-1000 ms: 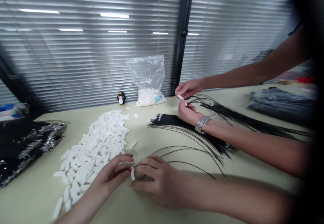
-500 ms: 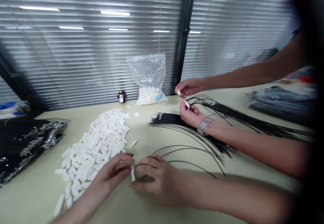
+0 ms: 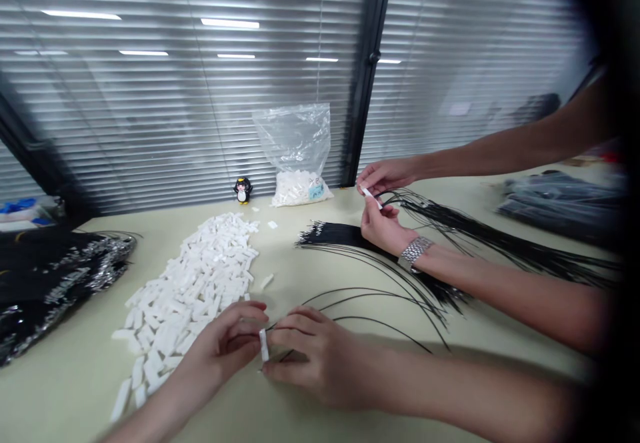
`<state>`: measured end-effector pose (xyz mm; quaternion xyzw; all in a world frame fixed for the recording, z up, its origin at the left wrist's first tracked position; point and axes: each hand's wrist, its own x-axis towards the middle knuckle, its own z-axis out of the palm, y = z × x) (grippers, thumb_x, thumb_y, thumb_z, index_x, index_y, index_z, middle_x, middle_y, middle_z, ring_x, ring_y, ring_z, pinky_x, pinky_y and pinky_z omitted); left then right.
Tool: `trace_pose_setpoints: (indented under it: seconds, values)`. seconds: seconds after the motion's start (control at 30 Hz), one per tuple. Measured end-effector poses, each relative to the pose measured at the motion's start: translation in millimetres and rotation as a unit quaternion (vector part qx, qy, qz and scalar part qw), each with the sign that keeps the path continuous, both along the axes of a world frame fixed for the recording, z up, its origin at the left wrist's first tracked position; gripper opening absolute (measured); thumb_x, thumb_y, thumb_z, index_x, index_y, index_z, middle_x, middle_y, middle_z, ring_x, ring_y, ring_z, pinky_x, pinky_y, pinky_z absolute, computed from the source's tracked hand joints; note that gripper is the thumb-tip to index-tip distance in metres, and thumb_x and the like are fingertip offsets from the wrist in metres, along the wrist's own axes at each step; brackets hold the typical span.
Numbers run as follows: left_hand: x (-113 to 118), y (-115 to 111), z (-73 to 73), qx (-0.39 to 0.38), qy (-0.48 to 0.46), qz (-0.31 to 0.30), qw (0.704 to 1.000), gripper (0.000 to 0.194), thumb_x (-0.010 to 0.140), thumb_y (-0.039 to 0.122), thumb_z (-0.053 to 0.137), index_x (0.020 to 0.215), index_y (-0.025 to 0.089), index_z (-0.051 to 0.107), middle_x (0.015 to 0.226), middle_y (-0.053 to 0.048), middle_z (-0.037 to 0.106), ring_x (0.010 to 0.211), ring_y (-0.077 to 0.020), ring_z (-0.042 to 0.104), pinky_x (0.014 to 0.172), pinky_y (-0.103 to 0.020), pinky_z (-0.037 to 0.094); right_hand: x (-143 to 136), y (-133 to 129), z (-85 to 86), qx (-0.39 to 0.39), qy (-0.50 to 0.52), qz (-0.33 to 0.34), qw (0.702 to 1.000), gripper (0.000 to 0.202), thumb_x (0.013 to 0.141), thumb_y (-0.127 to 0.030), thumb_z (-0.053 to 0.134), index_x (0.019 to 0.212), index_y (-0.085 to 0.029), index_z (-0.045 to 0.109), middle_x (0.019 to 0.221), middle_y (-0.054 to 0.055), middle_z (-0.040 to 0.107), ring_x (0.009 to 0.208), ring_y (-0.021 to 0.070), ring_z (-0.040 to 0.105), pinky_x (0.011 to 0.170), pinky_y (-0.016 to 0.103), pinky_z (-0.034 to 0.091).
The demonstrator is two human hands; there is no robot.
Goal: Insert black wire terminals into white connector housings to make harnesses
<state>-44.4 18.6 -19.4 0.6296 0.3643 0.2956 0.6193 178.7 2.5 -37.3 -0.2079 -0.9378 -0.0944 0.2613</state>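
In the lower middle, a small white plastic piece (image 3: 264, 345) stands upright between my two hands. My left hand (image 3: 225, 343) pinches it from the left with thumb and fingertips. My right hand (image 3: 317, 356) closes on it from the other side, fingers above and thumb at its lower end. A thin black cable (image 3: 281, 356) runs behind the right fingers; whether they grip it is hidden. Beside my left hand spreads a large heap of similar white plastic pieces (image 3: 193, 276). Loose black cables (image 3: 350, 289) curve over the table beyond my right hand.
A co-worker's hands (image 3: 383, 219) hold another white piece at a bundle of black cables (image 3: 470, 226). A flat cable bundle (image 3: 340, 235) lies below them. A clear bag (image 3: 300, 186), a penguin figure (image 3: 243, 191) and black bagged cables (image 3: 55, 276) also stand around.
The co-worker's two hands have come together at a white piece. My own hands stay nearly still around theirs, and the whole view has shifted slightly.
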Motion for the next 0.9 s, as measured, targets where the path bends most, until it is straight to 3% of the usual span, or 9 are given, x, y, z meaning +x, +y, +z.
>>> trace_pose_setpoints:
  seconds: [0.9]
  values:
    - [-1.0, 1.9, -6.1, 0.025, 0.033, -0.008, 0.999, 0.02, 0.084, 0.019, 0.056, 0.104, 0.019, 0.054, 0.101, -0.007, 0.062, 0.097, -0.02, 0.057, 0.085, -0.033, 0.041, 0.5, -0.9, 5.7, -0.009, -0.015, 0.009, 1.0, 0.021, 0.087, -0.021, 0.046, 0.105, -0.024, 0.058, 0.112, -0.003, 0.054, 0.106, 0.0103, 0.043, 0.097, 0.028, 0.033]
